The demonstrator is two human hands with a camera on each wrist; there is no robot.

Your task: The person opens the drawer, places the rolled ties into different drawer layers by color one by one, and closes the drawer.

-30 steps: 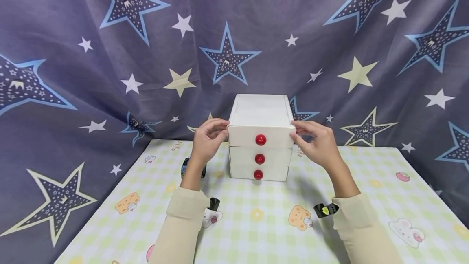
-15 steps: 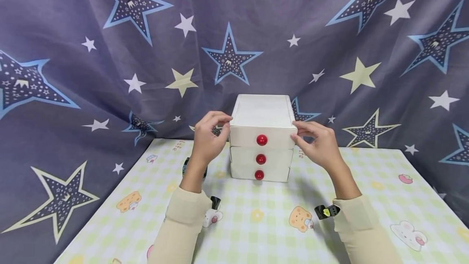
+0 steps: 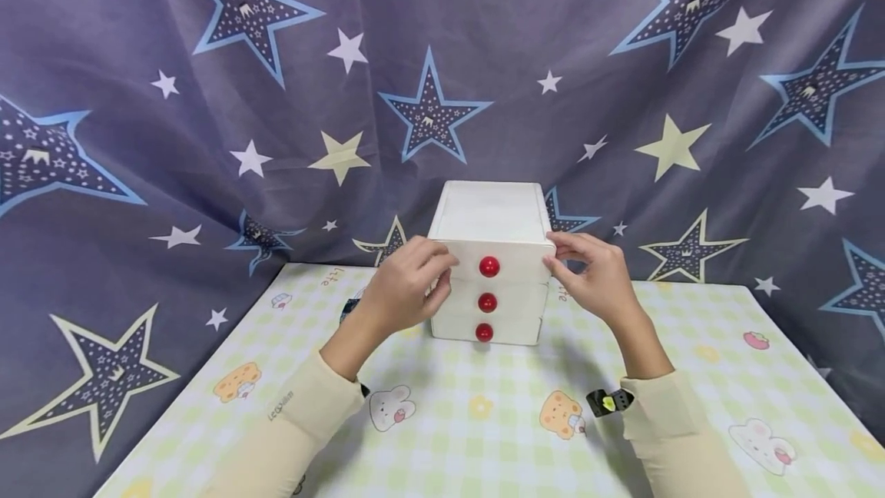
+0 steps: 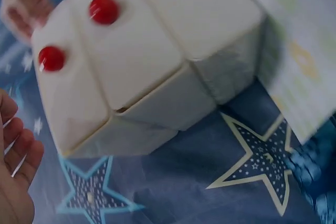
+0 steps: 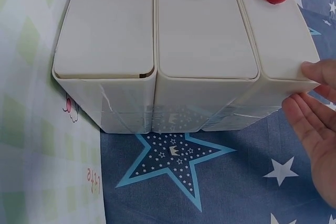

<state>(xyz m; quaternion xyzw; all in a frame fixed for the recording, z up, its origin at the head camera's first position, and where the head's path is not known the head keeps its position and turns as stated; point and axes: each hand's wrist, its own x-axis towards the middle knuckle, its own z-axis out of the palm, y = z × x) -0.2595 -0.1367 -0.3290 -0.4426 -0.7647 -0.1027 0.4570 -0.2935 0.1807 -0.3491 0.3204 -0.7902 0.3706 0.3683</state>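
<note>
A white three-drawer unit [image 3: 494, 210] with round red knobs stands at the back of the table, all drawers pushed in. My right hand [image 3: 594, 273] holds its upper right front corner; in the right wrist view the thumb of that hand [image 5: 321, 124] lies on the top drawer's front and the fingers are at its side. My left hand [image 3: 409, 283] hovers before the left part of the top drawer, fingers loosely bent, left of the top knob [image 3: 489, 267]. In the left wrist view, a gap shows between the left hand [image 4: 18, 166] and the unit [image 4: 139, 51].
A dark blue patterned object [image 3: 349, 307] sits on the table left of the unit, partly hidden behind the left forearm. The table wears a green checked cloth [image 3: 477, 436]. A star-printed curtain [image 3: 442, 14] hangs right behind the table.
My left hand has let go of the unit's upper left corner and moved right and forward of it, toward the top knob. The right hand keeps its place at the right corner.
</note>
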